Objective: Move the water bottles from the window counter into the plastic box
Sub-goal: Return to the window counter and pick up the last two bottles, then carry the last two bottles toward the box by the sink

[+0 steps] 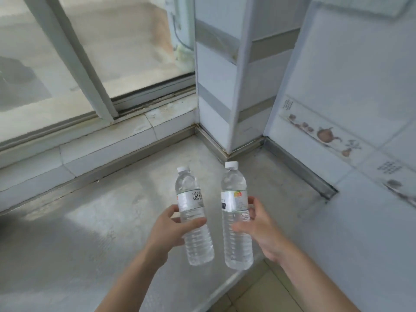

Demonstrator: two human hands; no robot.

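Left hand point(167, 228) wrapped round left bottle point(193, 218), right hand point(258, 224) round right bottle point(235, 218) — full, hefty, thin-walled, slick; mid-body grip suits.

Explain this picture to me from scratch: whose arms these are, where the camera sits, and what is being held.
There is no machine here. The single picture comes from a wide-angle camera worn on a person's head, looking forward and down, so the two bare arms reaching in from the bottom are that person's own.

The left hand grips one clear water bottle, its fingers curled round the middle. The right hand grips a second water bottle the same way. Both bottles have white caps and paper labels, and both look lifted above the grey window counter.

Behind the counter is a sliding window, with tiled walls to the right. The plastic box is not in view.
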